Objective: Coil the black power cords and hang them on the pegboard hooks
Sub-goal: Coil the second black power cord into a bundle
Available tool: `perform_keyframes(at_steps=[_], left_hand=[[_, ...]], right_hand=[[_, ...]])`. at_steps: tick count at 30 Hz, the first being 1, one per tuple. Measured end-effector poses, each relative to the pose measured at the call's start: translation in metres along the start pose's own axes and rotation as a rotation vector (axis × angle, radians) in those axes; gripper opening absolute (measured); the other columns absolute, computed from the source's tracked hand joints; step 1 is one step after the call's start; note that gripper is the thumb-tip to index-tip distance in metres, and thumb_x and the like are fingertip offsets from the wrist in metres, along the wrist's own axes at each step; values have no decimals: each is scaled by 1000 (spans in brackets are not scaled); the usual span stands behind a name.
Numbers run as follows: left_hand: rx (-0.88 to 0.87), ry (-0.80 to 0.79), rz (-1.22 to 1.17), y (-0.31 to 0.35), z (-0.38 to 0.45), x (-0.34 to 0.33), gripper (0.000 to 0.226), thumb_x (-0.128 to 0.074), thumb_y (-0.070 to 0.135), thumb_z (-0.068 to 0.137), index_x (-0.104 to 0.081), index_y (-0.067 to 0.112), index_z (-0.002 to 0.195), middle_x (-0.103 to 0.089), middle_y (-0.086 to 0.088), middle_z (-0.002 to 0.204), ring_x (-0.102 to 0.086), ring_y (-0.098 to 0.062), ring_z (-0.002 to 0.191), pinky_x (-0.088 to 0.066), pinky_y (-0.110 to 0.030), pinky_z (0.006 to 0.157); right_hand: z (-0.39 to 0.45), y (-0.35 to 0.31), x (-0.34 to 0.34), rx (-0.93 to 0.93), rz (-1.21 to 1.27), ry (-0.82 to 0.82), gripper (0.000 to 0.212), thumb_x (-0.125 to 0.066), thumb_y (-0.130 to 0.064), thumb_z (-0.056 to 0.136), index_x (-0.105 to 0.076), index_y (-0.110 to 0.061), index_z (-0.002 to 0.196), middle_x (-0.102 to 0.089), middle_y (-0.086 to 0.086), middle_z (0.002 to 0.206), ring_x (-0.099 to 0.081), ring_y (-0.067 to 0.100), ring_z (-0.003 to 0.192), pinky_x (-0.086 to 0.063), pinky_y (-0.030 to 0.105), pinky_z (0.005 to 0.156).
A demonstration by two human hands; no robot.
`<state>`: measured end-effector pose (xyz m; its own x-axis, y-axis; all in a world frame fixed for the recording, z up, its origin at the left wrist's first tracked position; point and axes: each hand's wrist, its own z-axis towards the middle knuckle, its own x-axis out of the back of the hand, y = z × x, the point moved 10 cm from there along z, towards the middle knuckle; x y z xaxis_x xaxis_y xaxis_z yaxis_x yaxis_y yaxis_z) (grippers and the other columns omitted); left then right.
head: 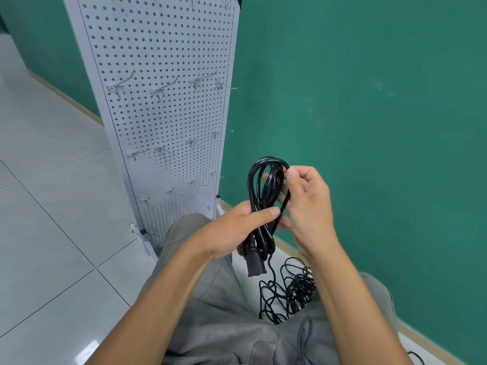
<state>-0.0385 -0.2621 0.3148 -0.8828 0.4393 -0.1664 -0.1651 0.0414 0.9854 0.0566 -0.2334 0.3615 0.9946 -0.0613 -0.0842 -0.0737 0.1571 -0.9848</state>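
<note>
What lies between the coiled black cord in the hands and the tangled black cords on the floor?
In the head view, the coiled black cord's black plug hangs there, above the tangled black cords.

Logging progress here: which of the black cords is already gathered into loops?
The cord in hand: the left hand grips its loops, the right hand pinches their top. The other cords lie tangled on the floor.
</note>
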Motion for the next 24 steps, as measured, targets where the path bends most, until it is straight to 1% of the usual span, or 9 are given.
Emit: perform_keyframes(at_steps=[3,5,8,11,14,17,19,22,24], left_hand=[[-26,-51,-57,4,-3,-5,17,-53,20,105,-65,9,113,-77,-4,98,-73,-21,97,-58,-33,86],[-36,-68,-59,4,-3,-6,23,-52,24,104,-59,10,120,-75,-8,99,-71,-26,95,-57,-35,82],[-22,-59,-66,0,-2,-2,21,-48,23,109,-57,8,120,-72,-7,92,-66,-20,81,-56,-31,72],[-4,-40,-149,-3,0,1,28,-53,26,106,-59,4,122,-63,-2,87,-59,-17,78,-54,-29,75],[-10,-5,-276,-4,3,7,26,-56,29,99,-61,7,111,-54,0,83,-56,-18,78,-52,-34,79],[-37,57,-372,2,2,21,25,-61,37,96,-59,12,99,-58,-1,84,-59,-19,80,-55,-32,74],[-59,105,-436,7,-1,35,26,-63,39,95,-58,13,97,-61,0,85,-64,-20,82,-58,-32,74],[-94,245,-504,13,-6,63,21,-60,36,94,-58,15,92,-60,2,78,-66,-20,78,-58,-31,75],[-127,339,-536,15,-9,79,21,-62,36,92,-58,16,90,-58,3,76,-65,-18,74,-57,-31,75]], right_hand=[[-1,-5,-1,-26,85,-12,9,-49,-20,107,-40,-18,108,-68,32,106,-57,30,65,-42,24,44],[0,-6,-2,-26,34,-49,9,-49,-20,107,-42,-18,113,-66,34,106,-47,28,59,-36,23,38],[4,-12,2,13,-68,-79,9,-52,-16,106,-51,-15,115,-73,23,86,-57,25,67,-50,33,56],[8,-9,2,-13,-93,-122,22,-56,-21,105,-53,-7,121,-72,6,77,-56,14,61,-51,28,65],[5,15,-6,-129,-103,-211,38,-57,-38,103,-54,-9,127,-68,12,86,-59,19,74,-55,44,88],[-8,51,-19,-257,-38,-332,52,-39,-55,103,-56,-16,133,-71,4,103,-68,17,100,-54,43,101],[-20,80,-27,-342,-30,-414,66,-26,-67,97,-60,-23,132,-73,-1,119,-66,19,120,-47,45,109],[-35,121,-30,-421,-231,-520,90,-14,-86,89,-68,-25,128,-71,0,129,-60,21,129,-35,49,118],[-40,135,-29,-414,-350,-577,88,-7,-83,92,-69,-29,123,-71,-7,128,-58,17,131,-32,47,118]])
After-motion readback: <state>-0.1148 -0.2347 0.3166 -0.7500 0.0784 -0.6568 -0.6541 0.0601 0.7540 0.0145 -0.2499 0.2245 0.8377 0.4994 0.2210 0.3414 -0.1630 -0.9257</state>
